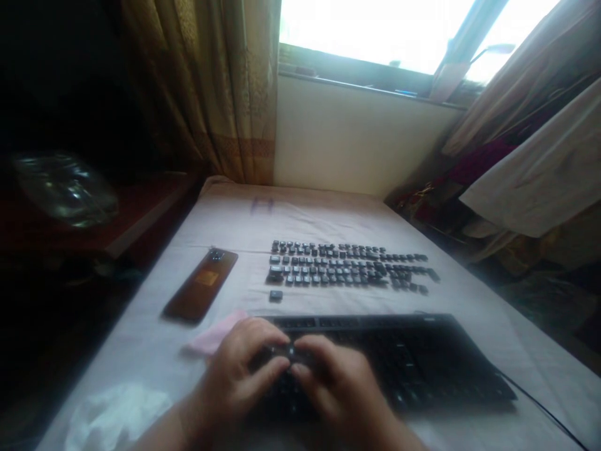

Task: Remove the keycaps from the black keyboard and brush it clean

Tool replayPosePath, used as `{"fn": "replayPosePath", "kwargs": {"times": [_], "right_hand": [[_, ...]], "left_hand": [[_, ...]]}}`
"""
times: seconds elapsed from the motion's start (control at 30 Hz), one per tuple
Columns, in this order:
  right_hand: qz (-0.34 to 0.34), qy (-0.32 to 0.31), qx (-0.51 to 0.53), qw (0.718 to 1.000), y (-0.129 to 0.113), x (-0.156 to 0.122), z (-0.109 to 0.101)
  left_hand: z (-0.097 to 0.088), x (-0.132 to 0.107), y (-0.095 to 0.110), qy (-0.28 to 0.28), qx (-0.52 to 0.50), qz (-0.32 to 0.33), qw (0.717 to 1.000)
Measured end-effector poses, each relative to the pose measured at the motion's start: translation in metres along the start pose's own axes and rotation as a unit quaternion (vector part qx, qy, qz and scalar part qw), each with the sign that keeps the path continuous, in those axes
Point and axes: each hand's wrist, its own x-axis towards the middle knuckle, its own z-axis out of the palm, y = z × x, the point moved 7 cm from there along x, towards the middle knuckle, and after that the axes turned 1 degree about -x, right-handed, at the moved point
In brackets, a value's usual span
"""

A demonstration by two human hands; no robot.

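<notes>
A black keyboard [422, 351] lies across the near part of the bed-like surface. Over its left side, my left hand [248, 363] and my right hand [338, 376] meet fingertip to fingertip. Thumb and forefinger of each hand are pinched around a small black keycap [292, 352], blurred and partly covered by the fingers. Whether it sits on the keyboard or is lifted off cannot be made out. Beyond the keyboard, many loose black keycaps [328, 270] stand in rows, with a single keycap [275, 295] in front of them.
A brown phone [201, 285] lies left of the keycaps. Beside my left hand are a pink cloth [218, 335] and a crumpled white plastic-like bundle [117, 416]. The keyboard's cable [539, 401] runs off to the right. A curtain [235, 94] and window stand behind.
</notes>
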Motion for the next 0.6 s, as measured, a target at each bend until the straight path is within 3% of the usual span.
{"fn": "replayPosePath", "kwargs": {"times": [0.2, 0.33, 0.4, 0.6], "right_hand": [[0.023, -0.049, -0.012, 0.998, 0.010, 0.009, 0.001], [0.129, -0.096, -0.054, 0.985, 0.039, 0.036, 0.000], [0.196, -0.145, -0.145, 0.959, 0.060, 0.050, 0.004], [0.223, -0.192, -0.202, 0.934, 0.091, 0.075, 0.023]], "left_hand": [[-0.001, 0.000, -0.004, 0.014, 0.017, -0.016, 1.000], [-0.011, 0.004, -0.008, 0.058, 0.083, -0.026, 0.994], [-0.016, 0.006, -0.007, 0.078, 0.114, -0.011, 0.990], [-0.020, 0.007, -0.013, 0.096, 0.173, 0.010, 0.980]]}}
